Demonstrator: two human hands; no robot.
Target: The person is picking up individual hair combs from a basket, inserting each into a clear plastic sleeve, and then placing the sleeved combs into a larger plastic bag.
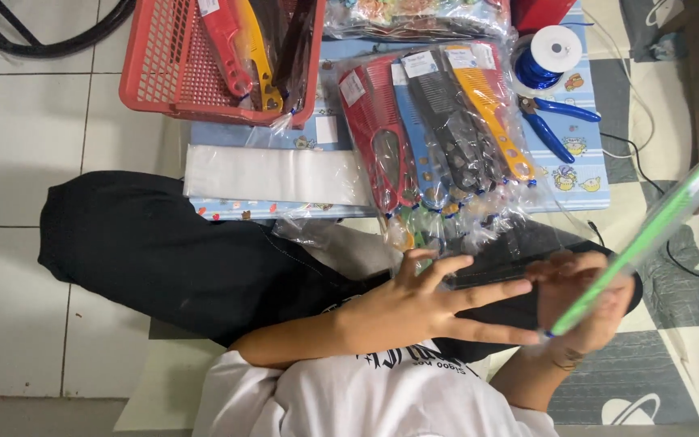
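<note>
A basket [163, 65] sits at the mat's [317, 133] left edge; packed combs [438, 129] lie in the middle; pliers [556, 125] lie right.

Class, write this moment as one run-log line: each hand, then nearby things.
left hand: open, fingers spread on clear bag | right hand: holds green comb | nearby: packed combs, red basket, blue pliers

A long green comb [649, 231] in a clear plastic sleeve runs slantwise from lower left to upper right, its lower end gripped in the right hand [588, 311] over the person's lap. The sleeve's glossy upper end reaches the frame's right edge. The left hand [414, 311], fingers [487, 293] spread, touches the sleeve's lower end.
</note>
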